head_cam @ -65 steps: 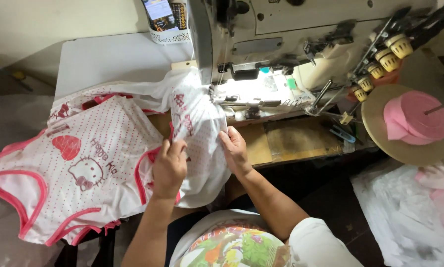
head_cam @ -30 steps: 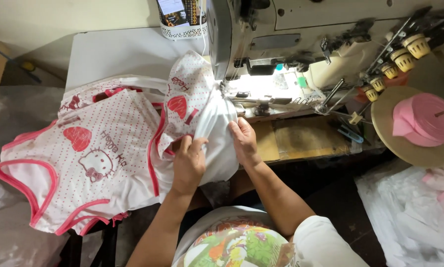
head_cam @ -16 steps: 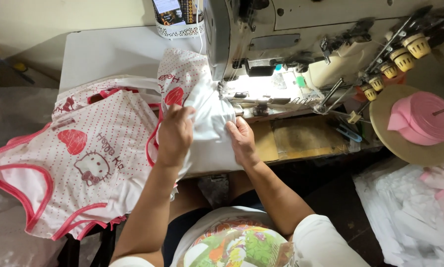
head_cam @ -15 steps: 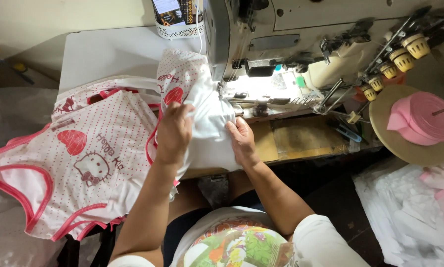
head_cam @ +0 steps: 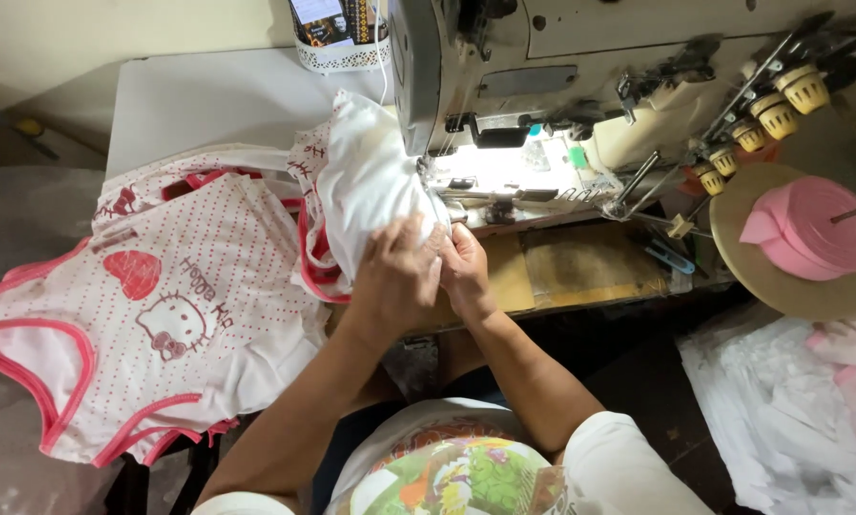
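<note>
White garment piece point(head_cam: 375, 181), centre frame beside the sewing machine point(head_cam: 504, 67): soft, light, limp, apt to bunch and slip; best pinched at the edge near the needle. Left hand point(head_cam: 397, 277) closed over the lower fold, right hand point(head_cam: 463, 270) gripping alongside, touching. Half a second earlier: hands apart, cloth flatter on the worktop point(head_cam: 199, 95).
</note>
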